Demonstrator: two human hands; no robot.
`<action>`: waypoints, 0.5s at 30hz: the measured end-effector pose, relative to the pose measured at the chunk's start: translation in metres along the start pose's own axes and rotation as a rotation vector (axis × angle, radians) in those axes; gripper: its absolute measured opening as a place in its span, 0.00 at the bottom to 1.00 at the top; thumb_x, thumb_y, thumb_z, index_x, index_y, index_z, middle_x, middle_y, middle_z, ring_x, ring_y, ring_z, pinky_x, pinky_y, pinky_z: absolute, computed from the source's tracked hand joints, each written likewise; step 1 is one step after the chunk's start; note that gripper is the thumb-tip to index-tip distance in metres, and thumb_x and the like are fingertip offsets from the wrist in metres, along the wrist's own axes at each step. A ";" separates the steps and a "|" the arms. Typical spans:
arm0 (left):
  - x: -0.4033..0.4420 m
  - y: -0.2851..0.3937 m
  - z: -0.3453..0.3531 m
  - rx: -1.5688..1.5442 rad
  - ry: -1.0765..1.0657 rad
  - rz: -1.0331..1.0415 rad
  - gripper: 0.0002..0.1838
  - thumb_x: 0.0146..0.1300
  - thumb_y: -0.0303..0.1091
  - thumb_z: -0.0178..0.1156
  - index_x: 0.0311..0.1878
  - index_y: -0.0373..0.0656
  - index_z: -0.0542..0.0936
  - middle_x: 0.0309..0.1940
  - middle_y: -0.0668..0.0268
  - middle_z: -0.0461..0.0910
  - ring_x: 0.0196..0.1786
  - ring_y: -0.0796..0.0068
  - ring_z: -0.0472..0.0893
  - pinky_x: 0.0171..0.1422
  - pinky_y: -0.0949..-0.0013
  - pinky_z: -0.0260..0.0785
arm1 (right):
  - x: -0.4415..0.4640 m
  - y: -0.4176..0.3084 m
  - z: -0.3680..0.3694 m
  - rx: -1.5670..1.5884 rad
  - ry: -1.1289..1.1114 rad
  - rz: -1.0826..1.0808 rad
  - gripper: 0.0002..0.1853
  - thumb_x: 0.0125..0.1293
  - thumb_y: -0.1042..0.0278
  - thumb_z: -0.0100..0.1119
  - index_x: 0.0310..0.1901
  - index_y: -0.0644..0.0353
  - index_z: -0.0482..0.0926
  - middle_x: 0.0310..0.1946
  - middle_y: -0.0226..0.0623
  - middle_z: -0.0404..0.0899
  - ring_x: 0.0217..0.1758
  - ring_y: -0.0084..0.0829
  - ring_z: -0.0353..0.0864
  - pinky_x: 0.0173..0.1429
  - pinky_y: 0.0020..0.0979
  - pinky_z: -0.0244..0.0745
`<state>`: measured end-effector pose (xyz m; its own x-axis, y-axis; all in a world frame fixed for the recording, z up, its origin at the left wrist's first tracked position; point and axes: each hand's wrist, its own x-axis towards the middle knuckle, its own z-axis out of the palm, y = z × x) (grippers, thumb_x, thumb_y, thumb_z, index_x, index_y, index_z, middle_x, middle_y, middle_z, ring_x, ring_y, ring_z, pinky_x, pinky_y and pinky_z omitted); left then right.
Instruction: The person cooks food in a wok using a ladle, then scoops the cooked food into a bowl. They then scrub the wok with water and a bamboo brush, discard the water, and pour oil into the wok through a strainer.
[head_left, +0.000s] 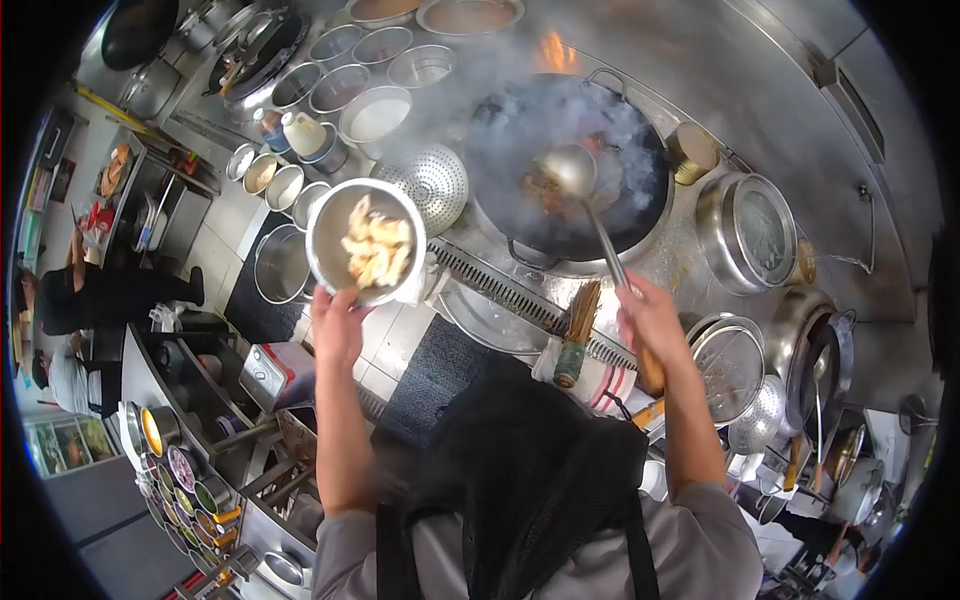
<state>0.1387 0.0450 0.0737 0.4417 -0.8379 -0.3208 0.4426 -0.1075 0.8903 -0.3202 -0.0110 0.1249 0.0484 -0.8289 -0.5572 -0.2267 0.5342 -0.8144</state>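
Observation:
My left hand (338,318) grips the lower rim of a steel bowl (322,245) that holds pale yellowish food pieces (376,245), tilted toward the camera. In my right hand (648,310) is the handle of a long ladle (573,170), fingers wrapped round it. The ladle's bowl rests in a large black wok (630,225), over dark reddish-brown food (545,192). Thick smoke hides much of the wok's inside. A perforated steel strainer (425,185) lies between the bowl and the wok.
Flames (557,50) rise behind the wok. A bamboo brush (575,345) stands by the stove's front edge. Seasoning bowls (285,185) and bottles (303,133) are at left, a steel pot (715,230) at right. Two people (110,300) are at the far left, another at lower right.

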 end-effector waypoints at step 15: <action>0.095 -0.040 0.198 0.110 -0.239 0.029 0.16 0.66 0.20 0.57 0.56 0.33 0.76 0.51 0.54 0.83 0.45 0.66 0.87 0.46 0.63 0.86 | 0.071 0.040 -0.011 0.134 0.015 -0.111 0.31 0.73 0.64 0.59 0.76 0.59 0.66 0.21 0.46 0.78 0.21 0.40 0.81 0.30 0.44 0.78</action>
<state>0.0084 -0.1361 0.0712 0.2504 -0.9428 -0.2203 0.3393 -0.1276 0.9320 -0.3366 -0.0500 0.0545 0.0516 -0.8857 -0.4615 -0.0887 0.4562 -0.8854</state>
